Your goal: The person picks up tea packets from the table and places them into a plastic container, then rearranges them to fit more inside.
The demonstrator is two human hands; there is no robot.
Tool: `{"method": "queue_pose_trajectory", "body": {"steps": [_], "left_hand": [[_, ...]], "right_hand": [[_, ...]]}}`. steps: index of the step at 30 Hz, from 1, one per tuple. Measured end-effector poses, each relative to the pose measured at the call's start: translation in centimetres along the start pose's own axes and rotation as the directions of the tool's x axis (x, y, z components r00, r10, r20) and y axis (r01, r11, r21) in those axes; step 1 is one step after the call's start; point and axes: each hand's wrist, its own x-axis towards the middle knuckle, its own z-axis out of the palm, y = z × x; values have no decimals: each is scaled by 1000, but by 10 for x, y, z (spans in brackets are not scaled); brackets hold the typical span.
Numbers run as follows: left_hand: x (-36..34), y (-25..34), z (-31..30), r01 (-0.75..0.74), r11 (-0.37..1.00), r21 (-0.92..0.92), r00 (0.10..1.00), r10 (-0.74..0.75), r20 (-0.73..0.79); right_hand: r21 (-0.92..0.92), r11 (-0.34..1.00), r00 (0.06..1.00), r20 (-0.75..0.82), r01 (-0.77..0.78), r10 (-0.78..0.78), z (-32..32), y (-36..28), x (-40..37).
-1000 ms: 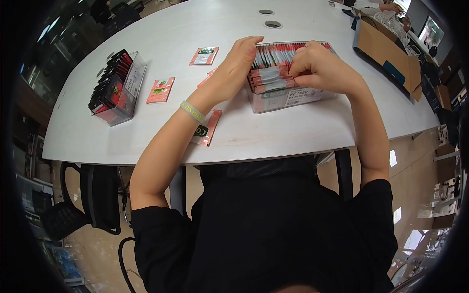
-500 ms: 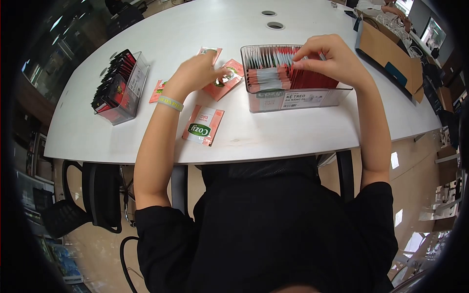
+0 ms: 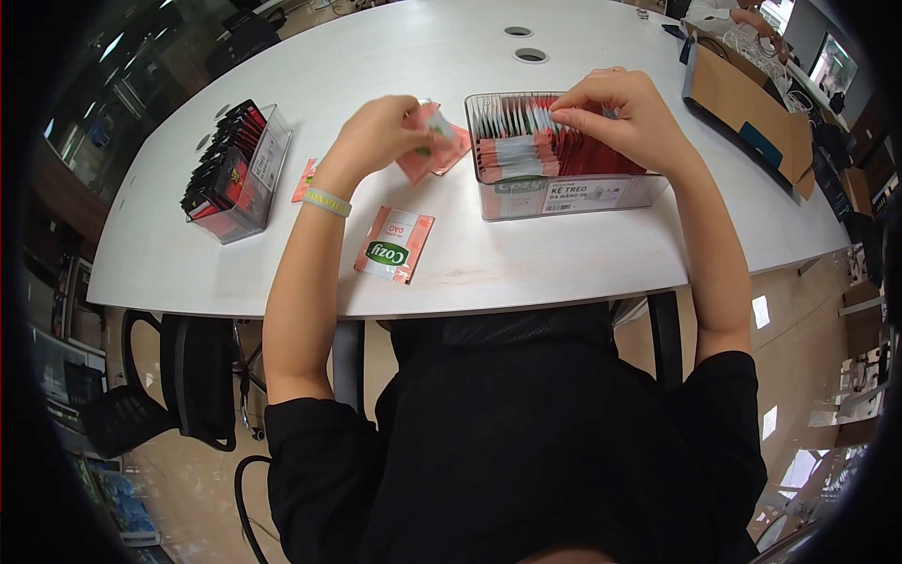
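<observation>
In my left hand point(image 3: 381, 136) a peach-coloured tea sachet point(image 3: 425, 150) is pinched, lifted and a little blurred. Under and beside it more peach sachets point(image 3: 455, 152) lie on the table. One Cozy sachet point(image 3: 395, 246) lies flat nearer to me, and another sachet point(image 3: 306, 179) is partly covered by my left wrist. My right hand point(image 3: 620, 113) reaches over a clear plastic bin point(image 3: 611, 195) packed with upright sachets in red, white and peach. Its thumb and index finger are closed at the top of the row, on what looks like a sachet edge.
A second clear bin point(image 3: 268, 169) with black and red sachets point(image 3: 225, 155) stands to the left on the white table point(image 3: 526, 273). An open cardboard box point(image 3: 742, 113) is at the right edge, with cables and another person's hand point(image 3: 752, 19) beyond.
My left hand has closed on a peach sachet and raised it off the pile. My right hand has shifted slightly left along the row, its thumb and finger closer together.
</observation>
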Motion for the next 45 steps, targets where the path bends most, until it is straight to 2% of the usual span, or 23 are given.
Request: {"method": "queue_pose_trajectory", "body": {"steps": [1,4,5,7,9,11,13,15,16,19,21,25,26,29,30,31,32,33,35,38,40,43,45], "left_hand": [[0,2,-2,-1,1000,-1,1000,1,0],[-1,19,-7,-268,928,-258,876,123,-466],[-3,27,-7,-270,928,-258,876,126,-466],[-8,43,-8,-524,832,181,498,472,-727],[-14,59,-3,-548,825,138,501,455,-736],[-16,71,2,-606,703,371,344,653,-674],[-15,78,7,-686,602,408,256,725,-639],[-14,80,14,-709,573,412,227,738,-635],[-13,80,17,-708,571,415,223,739,-636],[-12,79,20,-698,582,416,260,748,-611],[-12,79,21,-648,679,345,355,670,-652],[-9,54,9,-596,761,256,432,572,-698],[-1,39,7,-519,797,310,442,560,-701],[8,4,9,-211,927,309,677,367,-638],[13,-9,16,-206,929,307,675,362,-642],[17,-22,25,-132,974,185,789,216,-575],[18,-27,31,-39,997,69,876,68,-478],[20,-32,37,-35,997,68,876,63,-478],[23,-35,46,104,994,-27,942,-107,-317],[26,-38,48,170,985,31,947,-155,-282],[25,-40,48,205,974,95,945,-171,-279],[26,-50,53,232,962,146,963,-205,-177],[28,-52,54,197,971,137,976,-181,-121]], "right_hand": [[-7,1000,1000,-21,-18,18,-1,-3,0],[32,997,995,-55,-76,78,-1,-7,1],[77,990,991,-62,-116,121,-1,-8,1],[158,987,993,-114,-24,42,8,-5,3],[235,969,985,-170,75,-35,14,-7,5],[292,944,982,-154,153,-111,18,-14,4],[272,952,988,-100,142,-119,17,-22,3],[443,897,980,-174,-7,93,21,-28,3],[440,898,980,-175,-3,89,22,-25,4],[470,882,967,-239,38,86,20,-14,8],[445,893,932,-345,64,106,13,-9,6],[346,935,842,-525,80,122,-12,5,4],[272,962,874,-465,-11,141,-20,7,0],[135,990,951,-297,-52,91,-33,6,-7],[89,991,976,-185,-95,110,-38,2,-8],[90,992,978,-180,-92,107,-36,4,-6],[-33,997,986,-153,64,-68,-32,7,-5],[-149,964,965,-107,221,-238,-29,7,-3],[-174,966,980,-25,191,-199,-29,3,-5],[-131,975,983,-19,180,-184,-26,0,-8],[-105,993,993,102,-48,58,-28,-2,-9],[-167,986,981,194,21,12,-24,-2,-9],[-159,985,963,248,-70,109,-16,-8,-8]]}}
